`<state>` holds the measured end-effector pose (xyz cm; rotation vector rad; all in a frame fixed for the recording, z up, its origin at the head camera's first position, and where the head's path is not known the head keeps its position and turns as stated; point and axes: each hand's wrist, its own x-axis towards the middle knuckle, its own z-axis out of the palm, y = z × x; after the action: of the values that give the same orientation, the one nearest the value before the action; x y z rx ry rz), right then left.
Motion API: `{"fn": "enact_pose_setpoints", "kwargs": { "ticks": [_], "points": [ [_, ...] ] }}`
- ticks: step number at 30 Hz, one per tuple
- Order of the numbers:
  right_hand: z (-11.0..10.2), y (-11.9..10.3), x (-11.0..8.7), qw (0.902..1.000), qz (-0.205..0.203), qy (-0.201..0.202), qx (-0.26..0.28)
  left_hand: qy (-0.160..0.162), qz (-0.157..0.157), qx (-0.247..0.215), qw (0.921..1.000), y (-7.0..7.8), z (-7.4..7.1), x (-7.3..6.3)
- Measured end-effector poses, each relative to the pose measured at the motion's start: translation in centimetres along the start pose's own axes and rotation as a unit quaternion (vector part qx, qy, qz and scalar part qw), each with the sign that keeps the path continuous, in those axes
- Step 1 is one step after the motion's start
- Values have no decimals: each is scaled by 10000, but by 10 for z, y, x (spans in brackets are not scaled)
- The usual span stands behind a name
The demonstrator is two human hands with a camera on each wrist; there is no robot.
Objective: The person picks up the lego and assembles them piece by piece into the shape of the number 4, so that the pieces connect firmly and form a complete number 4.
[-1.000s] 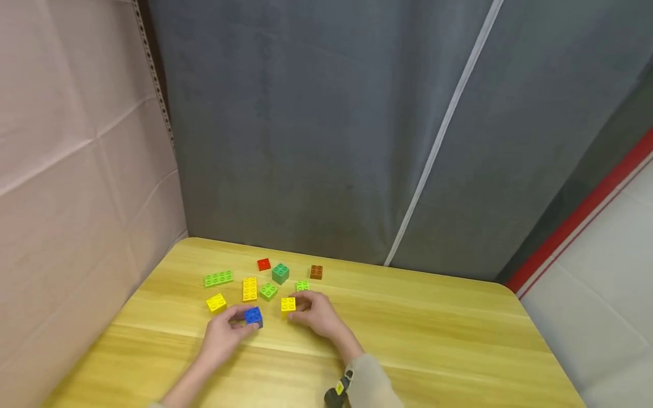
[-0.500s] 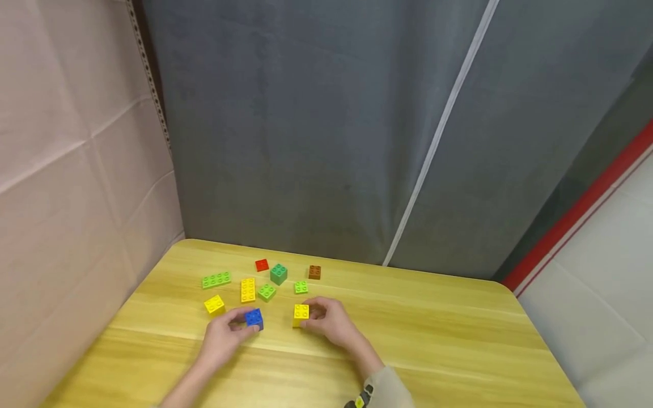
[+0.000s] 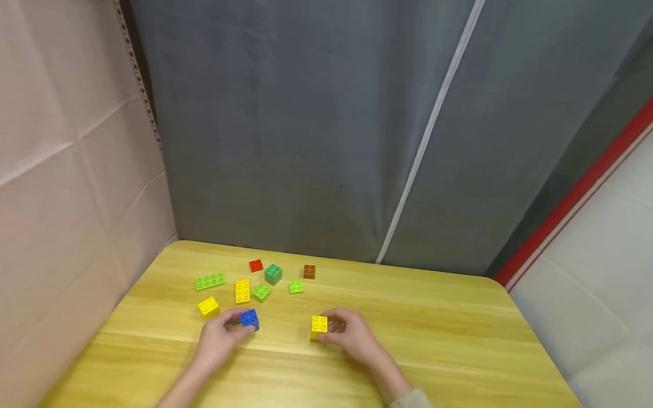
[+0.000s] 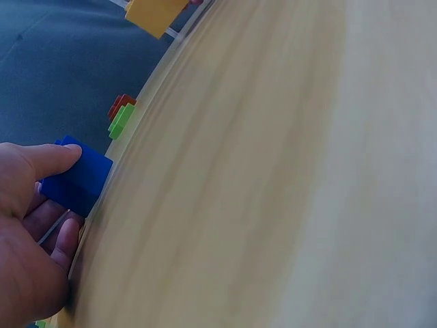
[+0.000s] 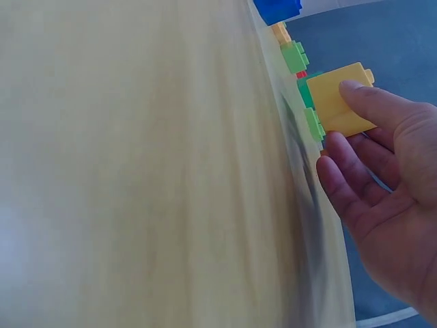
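My left hand pinches a blue square toy brick between thumb and fingers, near the front left of the brick group. The left wrist view shows the thumb pressed on the near face of this blue brick. Farther right, my right hand holds a yellow square brick by its right side, studs up. In the right wrist view the thumb lies on the flat face of the yellow brick, with fingers under and behind it. Wood-grain surface separates the two held bricks.
Behind the hands lie another yellow brick, a long yellow brick, a long light green brick, small light green bricks, a dark green brick, a red brick and a brown brick. A grey curtain hangs behind the table.
My right hand has carried the yellow brick right and toward me, uncovering a small light green brick. My left hand keeps hold of the blue brick, nearly still. The head view has shifted slightly.
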<state>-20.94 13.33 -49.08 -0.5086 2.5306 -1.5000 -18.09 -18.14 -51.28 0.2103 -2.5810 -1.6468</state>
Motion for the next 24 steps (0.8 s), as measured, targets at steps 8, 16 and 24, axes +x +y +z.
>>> {"fn": "enact_pose_setpoints", "kwargs": {
  "ticks": [8,16,24],
  "points": [
    [-8,3,-14,9998,-127,33,-121,-15,-35,57,10000,1,-1,0],
    [-8,15,-20,9998,-201,-29,-79,-35,24,146,9999,4,-2,0],
    [-8,21,-20,9994,-312,-101,-48,-214,97,196,9995,11,-2,3]
  ]
}}
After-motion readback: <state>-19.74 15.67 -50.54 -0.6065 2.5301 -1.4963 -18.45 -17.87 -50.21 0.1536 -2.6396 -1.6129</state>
